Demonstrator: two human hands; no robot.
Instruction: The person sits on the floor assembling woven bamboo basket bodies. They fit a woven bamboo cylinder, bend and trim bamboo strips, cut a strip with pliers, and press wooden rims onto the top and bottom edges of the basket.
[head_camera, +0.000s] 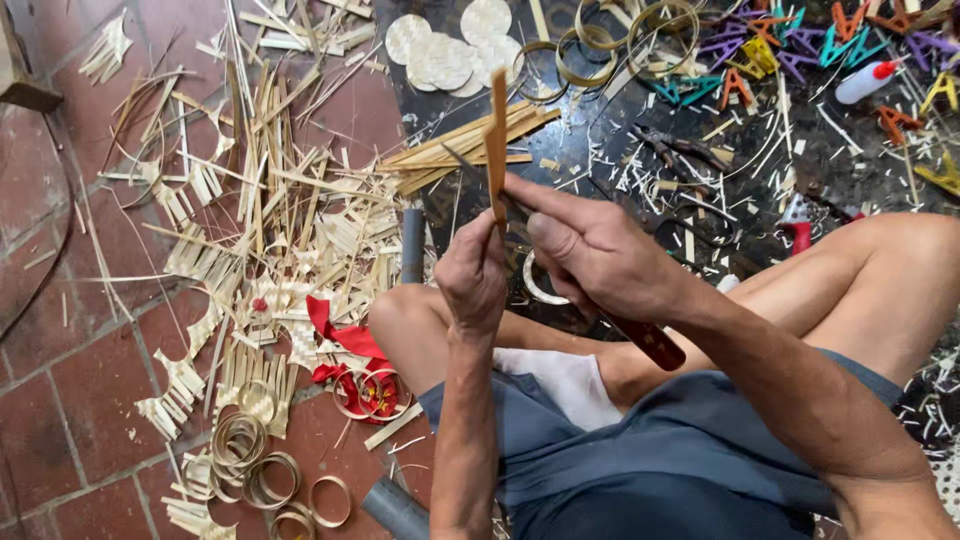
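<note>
Bamboo strip (496, 140) upright in left hand (473, 275); right hand (590, 250) knife (640, 335) at edge.

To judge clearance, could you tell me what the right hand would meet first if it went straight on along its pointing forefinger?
The right hand points up-left; it would first meet the bamboo strip held upright by the left hand, though depth is unclear.

Bare red tile floor (90, 370) lies open along the left edge. Toward the middle, heaped bamboo strips (270, 190) and bamboo rings (255, 465) block it. The dark mat (600, 150) ahead is crowded with shavings, pliers (675, 150), a glue bottle (865, 80) and coloured bamboo pieces (790, 45), leaving only narrow gaps.
</note>
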